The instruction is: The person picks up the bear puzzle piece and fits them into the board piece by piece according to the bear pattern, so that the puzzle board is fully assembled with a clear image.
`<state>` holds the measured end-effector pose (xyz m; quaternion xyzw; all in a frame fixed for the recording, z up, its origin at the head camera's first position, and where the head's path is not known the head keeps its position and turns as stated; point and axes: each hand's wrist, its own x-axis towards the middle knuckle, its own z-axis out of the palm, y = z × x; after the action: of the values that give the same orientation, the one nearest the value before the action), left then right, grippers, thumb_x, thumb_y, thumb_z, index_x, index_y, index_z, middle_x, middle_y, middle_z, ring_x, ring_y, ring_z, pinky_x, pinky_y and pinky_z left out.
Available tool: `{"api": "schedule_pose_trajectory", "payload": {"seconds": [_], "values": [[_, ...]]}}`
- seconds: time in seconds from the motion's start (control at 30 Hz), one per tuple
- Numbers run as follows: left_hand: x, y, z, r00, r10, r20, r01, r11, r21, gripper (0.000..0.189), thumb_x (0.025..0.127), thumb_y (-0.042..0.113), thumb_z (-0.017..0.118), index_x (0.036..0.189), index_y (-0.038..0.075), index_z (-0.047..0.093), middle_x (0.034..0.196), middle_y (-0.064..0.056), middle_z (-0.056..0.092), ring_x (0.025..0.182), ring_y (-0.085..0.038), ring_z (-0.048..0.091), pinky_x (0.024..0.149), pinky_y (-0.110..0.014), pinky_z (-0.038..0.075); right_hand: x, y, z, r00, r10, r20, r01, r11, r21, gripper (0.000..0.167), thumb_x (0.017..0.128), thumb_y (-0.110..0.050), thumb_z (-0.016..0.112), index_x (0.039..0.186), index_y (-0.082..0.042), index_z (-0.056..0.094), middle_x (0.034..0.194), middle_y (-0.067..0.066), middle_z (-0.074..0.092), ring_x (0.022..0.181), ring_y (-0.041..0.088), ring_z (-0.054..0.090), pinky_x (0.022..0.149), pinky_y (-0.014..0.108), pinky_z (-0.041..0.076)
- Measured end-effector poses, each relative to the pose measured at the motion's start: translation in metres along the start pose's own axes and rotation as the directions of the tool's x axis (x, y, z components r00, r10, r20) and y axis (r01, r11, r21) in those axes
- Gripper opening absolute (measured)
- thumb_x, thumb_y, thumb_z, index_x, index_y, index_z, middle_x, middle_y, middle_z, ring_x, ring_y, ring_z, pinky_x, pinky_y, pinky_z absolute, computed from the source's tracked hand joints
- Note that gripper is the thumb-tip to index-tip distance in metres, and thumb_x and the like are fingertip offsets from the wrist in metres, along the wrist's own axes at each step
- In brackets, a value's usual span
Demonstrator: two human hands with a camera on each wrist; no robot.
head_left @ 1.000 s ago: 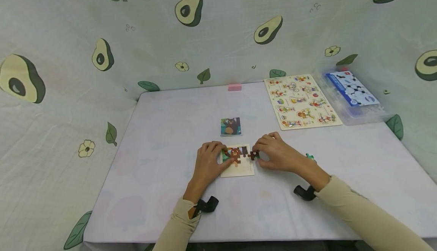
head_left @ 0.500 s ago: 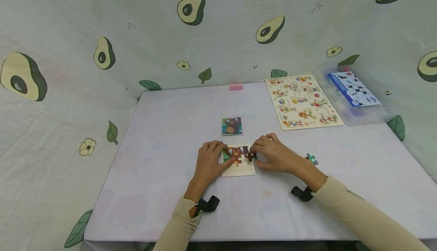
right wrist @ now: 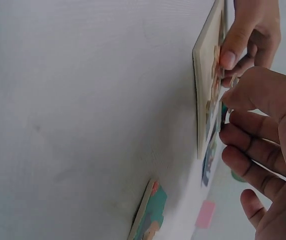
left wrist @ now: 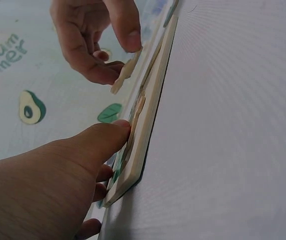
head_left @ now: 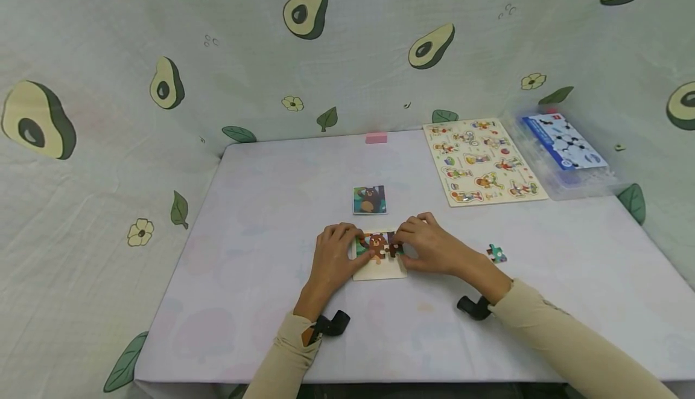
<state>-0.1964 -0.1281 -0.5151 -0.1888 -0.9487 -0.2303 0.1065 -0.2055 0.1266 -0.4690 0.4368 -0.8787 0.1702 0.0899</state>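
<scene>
A small wooden jigsaw tray (head_left: 379, 274) lies in front of me, its upper part filled with bear-picture pieces and its lower part bare wood. My left hand (head_left: 335, 258) holds the tray at its left side, thumb on the pieces. My right hand (head_left: 431, 247) pinches a dark brown jigsaw piece (head_left: 394, 250) over the tray's right side. Seen from the left wrist, that piece (left wrist: 126, 72) is tilted above the tray, between thumb and fingers. A loose green jigsaw piece (head_left: 496, 253) lies to the right of the tray.
Behind the tray lies a square bear picture (head_left: 370, 200). At the back right are a wooden figure board (head_left: 485, 163) and a clear plastic box (head_left: 589, 191) bearing a blue booklet (head_left: 564, 142). A pink block (head_left: 376, 138) sits at the table's back edge.
My right hand has moved left, carrying the brown jigsaw piece from beside the tray to over its right side. The loose green piece shows more fully. My left hand stays put.
</scene>
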Motion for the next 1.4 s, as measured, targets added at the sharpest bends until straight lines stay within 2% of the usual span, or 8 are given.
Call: {"api": "schedule_pose_trajectory", "payload": {"seconds": [0.27,0.5,0.7,0.83,1.03,1.17,1.33,1.4], "values": [[0.001,0.0,0.003,1.0,0.009,-0.002,-0.009,1.0,0.001,0.045,0.085,0.057,0.074,0.114,0.023,0.069,0.126,0.002,0.059,0.12,-0.024,0.048,0.103,-0.047,0.038,0.002,-0.002,0.005,0.999,0.017,0.033,-0.016,0.999,-0.034,0.026,0.082,-0.018,0.077,0.107,-0.011,0.073,0.103,0.001,0.067,0.097,0.019,0.058,0.092,0.05,0.039],[0.004,0.001,0.002,1.0,0.028,-0.011,-0.027,1.0,0.008,0.043,0.085,0.054,0.075,0.113,0.021,0.07,0.124,0.001,0.059,0.12,-0.026,0.049,0.102,-0.048,0.038,0.001,-0.006,0.007,0.997,0.024,0.072,-0.016,0.993,-0.113,0.036,0.086,-0.02,0.079,0.121,-0.015,0.075,0.107,0.003,0.067,0.098,0.021,0.059,0.088,0.048,0.041],[0.006,0.001,0.0,1.0,0.022,-0.001,-0.022,1.0,0.005,0.043,0.085,0.054,0.075,0.112,0.021,0.07,0.124,0.001,0.06,0.121,-0.026,0.048,0.103,-0.049,0.038,0.004,-0.009,0.009,0.999,0.012,0.031,-0.007,0.987,-0.158,0.024,0.085,-0.019,0.08,0.109,-0.015,0.08,0.1,0.002,0.064,0.093,0.019,0.059,0.085,0.046,0.044],[0.007,0.0,0.001,1.0,0.019,0.004,-0.019,1.0,-0.007,0.043,0.086,0.053,0.075,0.114,0.021,0.07,0.125,0.001,0.059,0.121,-0.026,0.048,0.103,-0.049,0.038,0.006,-0.009,0.011,0.998,0.041,0.046,-0.033,0.984,-0.175,0.021,0.087,-0.02,0.079,0.107,-0.016,0.081,0.102,0.002,0.065,0.094,0.019,0.06,0.086,0.046,0.044],[0.004,-0.001,0.003,1.0,0.016,0.01,-0.016,1.0,-0.018,0.042,0.086,0.052,0.076,0.113,0.021,0.07,0.125,0.001,0.06,0.121,-0.026,0.048,0.103,-0.05,0.038,0.0,-0.009,0.005,0.992,0.09,0.092,-0.081,0.992,-0.1,0.025,0.09,-0.019,0.076,0.113,-0.013,0.078,0.11,0.002,0.07,0.105,0.021,0.062,0.091,0.049,0.041],[0.004,0.002,0.005,1.0,0.016,-0.013,-0.016,1.0,-0.008,0.039,0.087,0.052,0.073,0.111,0.021,0.071,0.124,0.001,0.061,0.119,-0.026,0.049,0.101,-0.048,0.039,-0.012,-0.002,-0.005,0.99,0.13,0.061,-0.129,0.991,-0.023,0.022,0.088,-0.011,0.076,0.11,-0.011,0.076,0.109,0.002,0.071,0.106,0.02,0.063,0.093,0.052,0.039],[0.008,0.009,0.007,0.998,0.011,-0.068,-0.005,0.996,0.086,0.043,0.086,0.06,0.066,0.105,0.021,0.072,0.117,0.002,0.063,0.114,-0.027,0.052,0.097,-0.048,0.042,-0.03,0.009,-0.016,0.988,0.151,0.014,-0.151,0.989,-0.002,0.019,0.086,-0.006,0.076,0.104,-0.01,0.076,0.104,0.002,0.071,0.101,0.021,0.063,0.092,0.052,0.039],[0.01,0.014,0.009,0.998,-0.005,-0.066,0.014,0.99,0.142,0.05,0.085,0.065,0.063,0.107,0.021,0.071,0.117,0.001,0.062,0.113,-0.028,0.052,0.096,-0.049,0.043,-0.037,0.011,-0.018,0.988,0.152,0.0,-0.152,0.988,-0.001,0.018,0.086,-0.006,0.077,0.104,-0.01,0.076,0.103,0.002,0.071,0.1,0.021,0.064,0.09,0.051,0.039]]}}
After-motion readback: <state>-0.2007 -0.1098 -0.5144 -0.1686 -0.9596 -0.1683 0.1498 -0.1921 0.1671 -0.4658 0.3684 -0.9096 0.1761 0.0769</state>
